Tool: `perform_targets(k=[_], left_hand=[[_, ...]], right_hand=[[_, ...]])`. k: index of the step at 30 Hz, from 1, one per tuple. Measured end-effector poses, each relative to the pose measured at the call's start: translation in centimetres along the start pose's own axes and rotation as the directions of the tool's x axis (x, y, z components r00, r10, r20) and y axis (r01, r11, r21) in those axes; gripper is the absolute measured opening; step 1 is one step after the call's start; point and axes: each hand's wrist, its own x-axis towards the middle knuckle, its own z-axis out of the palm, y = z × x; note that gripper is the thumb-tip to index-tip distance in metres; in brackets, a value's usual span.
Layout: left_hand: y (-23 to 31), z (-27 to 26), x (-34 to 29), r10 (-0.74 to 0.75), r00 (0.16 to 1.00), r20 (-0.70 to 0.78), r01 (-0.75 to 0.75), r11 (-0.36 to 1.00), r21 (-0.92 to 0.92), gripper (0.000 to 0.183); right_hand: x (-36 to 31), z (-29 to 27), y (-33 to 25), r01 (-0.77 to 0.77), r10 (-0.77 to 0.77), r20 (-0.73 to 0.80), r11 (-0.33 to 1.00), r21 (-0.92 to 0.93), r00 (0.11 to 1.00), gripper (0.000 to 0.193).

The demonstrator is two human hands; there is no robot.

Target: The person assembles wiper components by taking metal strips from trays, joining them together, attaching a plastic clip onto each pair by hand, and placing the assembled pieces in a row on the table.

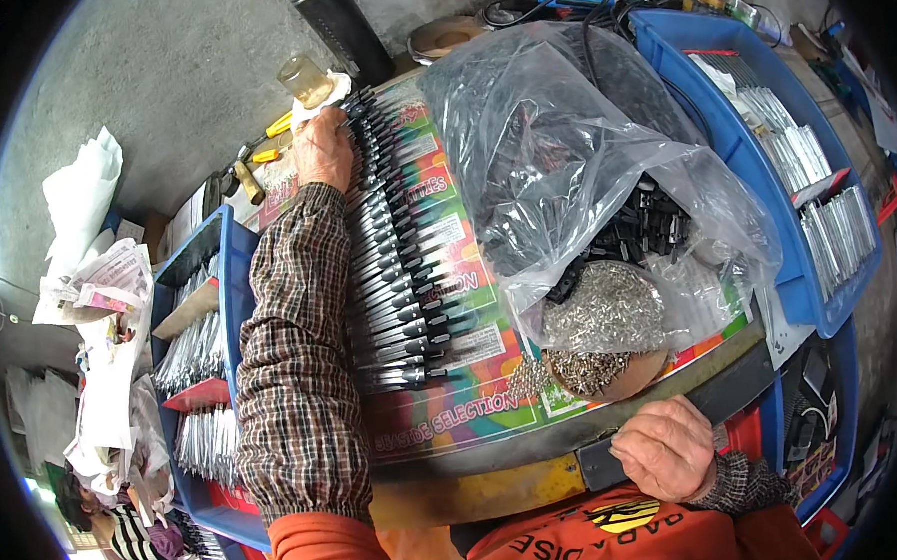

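Note:
A long row of slim silver pieces with black ends lies side by side on a colourful printed sheet. At the row's far end is my left hand, back up, fingers curled against the last pieces; the fingertips are mostly hidden. My right hand is closed in a fist at the table's near edge, and whatever it may hold is hidden. Just beyond it stands a round dish of small metal rivets, partly under clear plastic. Loose rivets are scattered left of the dish.
A large clear plastic bag with black parts fills the table's right half. Blue bins of silver pieces flank me, another blue bin standing left. A black flask, a glass jar and yellow-handled tools lie beyond.

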Motion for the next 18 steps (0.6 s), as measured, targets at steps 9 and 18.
perform_targets(k=[9,18], left_hand=[[-0.6,0.7,0.3,0.020,0.998,-0.062,-0.020,1.000,-0.011,0.018],[-1.4,1.0,0.6,0.111,0.992,-0.062,-0.110,0.994,0.011,0.019]], right_hand=[[-0.1,0.1,0.1,0.007,-0.007,-0.004,1.000,0.008,1.000,0.028],[0.0,0.1,0.0,0.008,-0.008,-0.003,1.000,0.004,1.000,0.027]])
